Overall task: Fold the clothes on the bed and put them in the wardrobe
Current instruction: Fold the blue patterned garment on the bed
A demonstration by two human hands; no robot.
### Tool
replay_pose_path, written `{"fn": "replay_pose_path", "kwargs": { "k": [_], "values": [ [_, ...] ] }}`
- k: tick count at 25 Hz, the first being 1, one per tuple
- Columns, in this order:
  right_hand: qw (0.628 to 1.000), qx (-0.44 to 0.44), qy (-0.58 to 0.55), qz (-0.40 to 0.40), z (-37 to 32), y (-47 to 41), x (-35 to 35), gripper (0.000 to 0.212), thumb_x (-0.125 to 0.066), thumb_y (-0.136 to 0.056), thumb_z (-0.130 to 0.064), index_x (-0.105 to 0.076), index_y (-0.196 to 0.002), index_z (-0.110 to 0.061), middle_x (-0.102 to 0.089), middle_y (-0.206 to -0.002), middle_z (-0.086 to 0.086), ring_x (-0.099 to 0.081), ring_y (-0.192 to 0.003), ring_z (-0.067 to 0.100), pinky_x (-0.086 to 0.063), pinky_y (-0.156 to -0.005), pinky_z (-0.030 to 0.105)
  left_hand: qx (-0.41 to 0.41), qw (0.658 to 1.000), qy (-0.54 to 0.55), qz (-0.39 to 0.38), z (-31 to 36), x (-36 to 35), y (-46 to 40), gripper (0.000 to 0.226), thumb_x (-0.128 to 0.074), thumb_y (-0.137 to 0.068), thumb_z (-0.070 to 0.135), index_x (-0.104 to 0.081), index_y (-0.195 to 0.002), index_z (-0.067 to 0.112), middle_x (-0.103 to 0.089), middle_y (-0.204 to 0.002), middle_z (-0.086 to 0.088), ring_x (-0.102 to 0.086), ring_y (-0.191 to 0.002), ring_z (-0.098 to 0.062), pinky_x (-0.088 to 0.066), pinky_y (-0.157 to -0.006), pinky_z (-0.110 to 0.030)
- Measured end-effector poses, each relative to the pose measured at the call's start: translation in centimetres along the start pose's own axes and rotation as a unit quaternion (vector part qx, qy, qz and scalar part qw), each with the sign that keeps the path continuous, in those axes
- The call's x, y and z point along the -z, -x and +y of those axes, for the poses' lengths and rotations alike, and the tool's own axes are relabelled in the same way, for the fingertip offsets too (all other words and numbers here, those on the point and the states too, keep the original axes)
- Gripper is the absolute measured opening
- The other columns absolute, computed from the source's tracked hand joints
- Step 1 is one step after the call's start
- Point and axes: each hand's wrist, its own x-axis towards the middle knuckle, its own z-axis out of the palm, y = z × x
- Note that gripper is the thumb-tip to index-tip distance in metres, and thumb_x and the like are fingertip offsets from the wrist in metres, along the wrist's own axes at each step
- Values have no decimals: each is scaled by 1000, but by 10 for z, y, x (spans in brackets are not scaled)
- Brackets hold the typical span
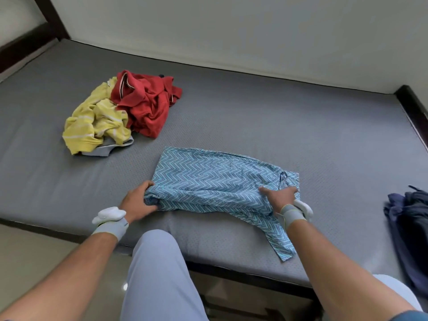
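Observation:
A blue zigzag-patterned shirt [215, 179] lies partly folded on the grey mattress [301, 126], near its front edge. One sleeve trails toward the front edge at the lower right. My left hand [136, 201] grips the shirt's bunched left end. My right hand [279, 195] rests on the shirt's right part, near the collar, with the thumb stretched out; its fingers are partly hidden by the hand. A crumpled red shirt [148, 103] and a crumpled yellow striped garment [97, 123] lie together at the back left.
A dark navy garment [407, 230] lies at the mattress's right edge. A pale wall [231, 31] runs behind the bed. Dark wooden bed frame parts show at the far left [25, 40] and right [412, 105]. My knee [157, 262] is against the front edge.

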Motion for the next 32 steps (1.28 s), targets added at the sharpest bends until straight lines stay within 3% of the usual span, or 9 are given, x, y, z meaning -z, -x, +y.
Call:
{"fn": "replay_pose_path", "kwargs": {
  "k": [3, 6, 10, 15, 17, 20, 24, 27, 32],
  "values": [
    [996, 32, -80, 34, -15, 4, 4, 61, -75, -76, -10, -39, -125, -10, -58, -99, 15, -54, -73, 22, -51, -77, 41, 26, 990, 7, 137, 5, 8, -6, 25, -68, -77, 6, -62, -100, 12, -69, -93, -14, -64, -87, -35, -43, -70, -32],
    [990, 65, -96, 79, -31, 3, 7, 50, -65, -79, -4, -44, -123, -13, -59, -100, 15, -54, -70, 24, -45, -66, 32, 87, 968, 42, 232, 18, 12, -12, 15, -65, -80, 6, -61, -94, 9, -68, -89, -18, -62, -82, -37, -42, -66, -33],
    [986, 50, 158, 13, -13, 5, 8, 57, -62, -84, -6, -34, -133, -1, -52, -121, 23, -54, -104, 36, -44, -82, 39, 164, 981, 23, 104, 1, -4, -4, 27, -66, -81, 12, -64, -108, 11, -68, -108, -18, -61, -100, -37, -46, -80, -35],
    [987, 104, 88, -81, 3, 12, 8, 81, -74, -79, -9, -23, -142, -13, -49, -115, 11, -60, -88, 32, -48, -71, 34, 74, 989, 124, 10, -5, 2, 8, 55, -79, -72, 8, -54, -119, 18, -67, -103, -9, -63, -97, -27, -45, -82, -31],
    [988, 132, 24, -80, -4, 8, 11, 77, -68, -78, 3, -31, -141, -19, -53, -117, 12, -61, -74, 29, -52, -63, 35, 64, 979, 164, 99, 9, 17, 3, 48, -71, -74, -3, -57, -115, 18, -68, -95, -8, -65, -92, -28, -46, -77, -29],
    [985, 119, -123, -18, -23, -6, 15, 63, -70, -73, -1, -49, -127, -25, -57, -120, 23, -62, -72, 28, -57, -66, 42, 186, 913, 243, 271, 31, 41, -13, 34, -64, -81, 6, -59, -114, 12, -64, -99, -8, -62, -95, -27, -40, -73, -27],
    [990, 71, -94, -82, -12, 5, 9, 47, -67, -77, 7, -56, -117, -16, -63, -101, 15, -69, -76, 37, -59, -69, 48, 334, 760, 557, 11, 27, 16, -17, 44, -59, -90, 37, -60, -121, 5, -68, -114, -12, -66, -98, -25, -52, -73, -35],
    [993, 88, -16, -78, 11, 11, 1, 45, -68, -78, 3, -61, -118, -13, -69, -102, 22, -62, -61, 27, -53, -55, 36, 298, 816, 495, 8, 21, -3, -12, 35, -71, -83, 18, -62, -113, 3, -68, -107, -13, -64, -94, -26, -50, -77, -34],
    [983, 169, -75, -4, 1, 18, 10, 42, -64, -84, 1, -61, -122, -15, -61, -110, 1, -65, -77, 25, -57, -73, 35, 252, 945, 135, 158, -2, 0, 1, 25, -68, -77, 6, -67, -102, 0, -69, -102, -22, -64, -95, -38, -48, -81, -39]
  ]
}}
